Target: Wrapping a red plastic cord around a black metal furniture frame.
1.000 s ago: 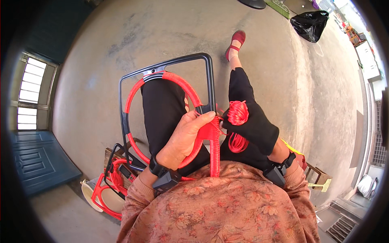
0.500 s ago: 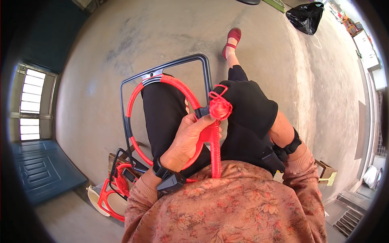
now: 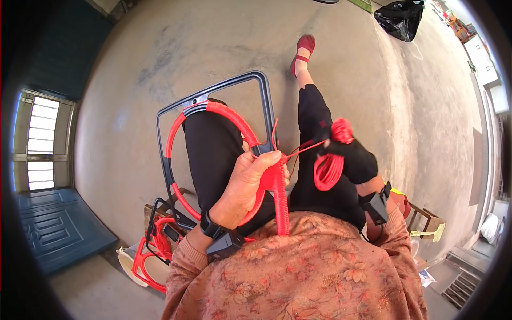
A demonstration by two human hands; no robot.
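Black bag (image 3: 401, 17) lies closed on floor, contents hidden.

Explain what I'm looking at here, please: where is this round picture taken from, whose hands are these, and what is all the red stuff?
The picture comes from a wide fisheye camera on a person's head, looking down, so straight edges bend near the rim. There is no machine: a seated person works bare-handed. The left hand grips the dark grey metal frame with a hoop wrapped in red cord that rests across the lap. The right hand, in a black glove, holds the coiled bundle of red cord, and a thin strand runs from it to the frame. Both wrists wear a small black strapped device. Below is the bare concrete floor; another red-wrapped frame lies beside the person's left, and a black plastic bag sits farther off.
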